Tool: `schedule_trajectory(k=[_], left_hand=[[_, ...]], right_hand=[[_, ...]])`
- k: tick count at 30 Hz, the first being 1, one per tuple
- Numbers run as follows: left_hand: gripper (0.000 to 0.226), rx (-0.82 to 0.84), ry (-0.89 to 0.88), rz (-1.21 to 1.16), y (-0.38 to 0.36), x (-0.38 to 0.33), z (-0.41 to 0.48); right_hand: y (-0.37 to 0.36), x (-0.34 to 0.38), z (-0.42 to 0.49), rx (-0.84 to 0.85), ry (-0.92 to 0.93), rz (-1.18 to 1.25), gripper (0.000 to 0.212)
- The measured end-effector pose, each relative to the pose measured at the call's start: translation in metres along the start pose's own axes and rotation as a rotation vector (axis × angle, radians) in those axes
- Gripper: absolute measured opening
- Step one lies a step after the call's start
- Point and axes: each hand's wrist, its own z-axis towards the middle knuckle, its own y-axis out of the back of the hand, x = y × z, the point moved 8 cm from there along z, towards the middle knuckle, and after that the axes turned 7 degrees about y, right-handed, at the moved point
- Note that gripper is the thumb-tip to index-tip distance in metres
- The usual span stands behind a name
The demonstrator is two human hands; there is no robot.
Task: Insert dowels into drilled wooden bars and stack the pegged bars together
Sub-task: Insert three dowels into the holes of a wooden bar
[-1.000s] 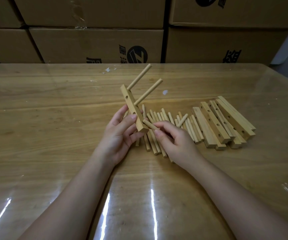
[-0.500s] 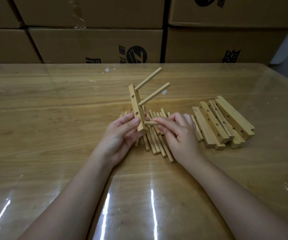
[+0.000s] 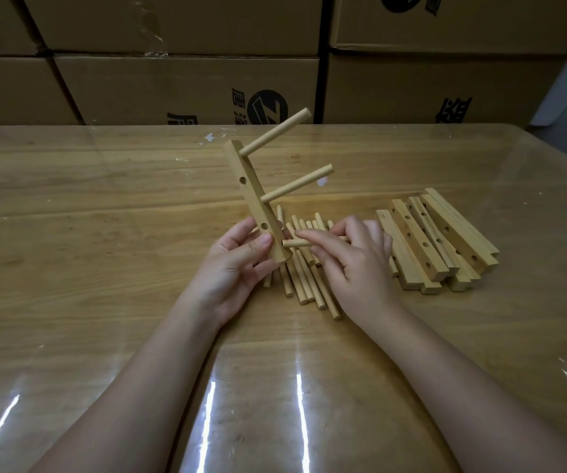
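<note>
- Left hand (image 3: 237,264) grips the upright drilled bar (image 3: 254,203), two dowels already seated.
- Right hand (image 3: 353,264) pinches a third dowel (image 3: 297,243) at its near hole.
- Undone: loose dowels (image 3: 306,281) beneath, bar pile (image 3: 435,240) right.

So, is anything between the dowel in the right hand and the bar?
Nothing visible. The dowel tip reaches the bar at its lower end; the left hand grips the bar from the other side.

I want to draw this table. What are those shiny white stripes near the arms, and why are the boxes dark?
Head view: the white stripes are glare, light reflecting off the glossy cover on the table; head view too: the cardboard boxes behind sit in dimmer light.
</note>
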Motion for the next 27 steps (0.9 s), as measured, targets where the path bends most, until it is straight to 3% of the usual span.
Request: schedule_trajectory(k=[4,11,19,27], left_hand=[[0.072,-0.112,-0.012,0.011,0.009,0.0,0.001],[0.057,-0.078,-0.002,0.069,0.006,0.0,0.001],[0.027,-0.057,-0.009,0.114,0.004,0.002,0.002],[0.025,-0.071,-0.027,0.16,0.001,0.0,0.001]], right_hand=[[0.004,0.0,0.001,-0.012,-0.017,0.011,0.03],[-0.002,-0.007,0.001,0.023,-0.088,0.057,0.02],[0.004,0.002,0.002,-0.018,-0.022,0.001,0.016],[0.011,0.005,0.002,-0.069,0.05,-0.092,0.013]])
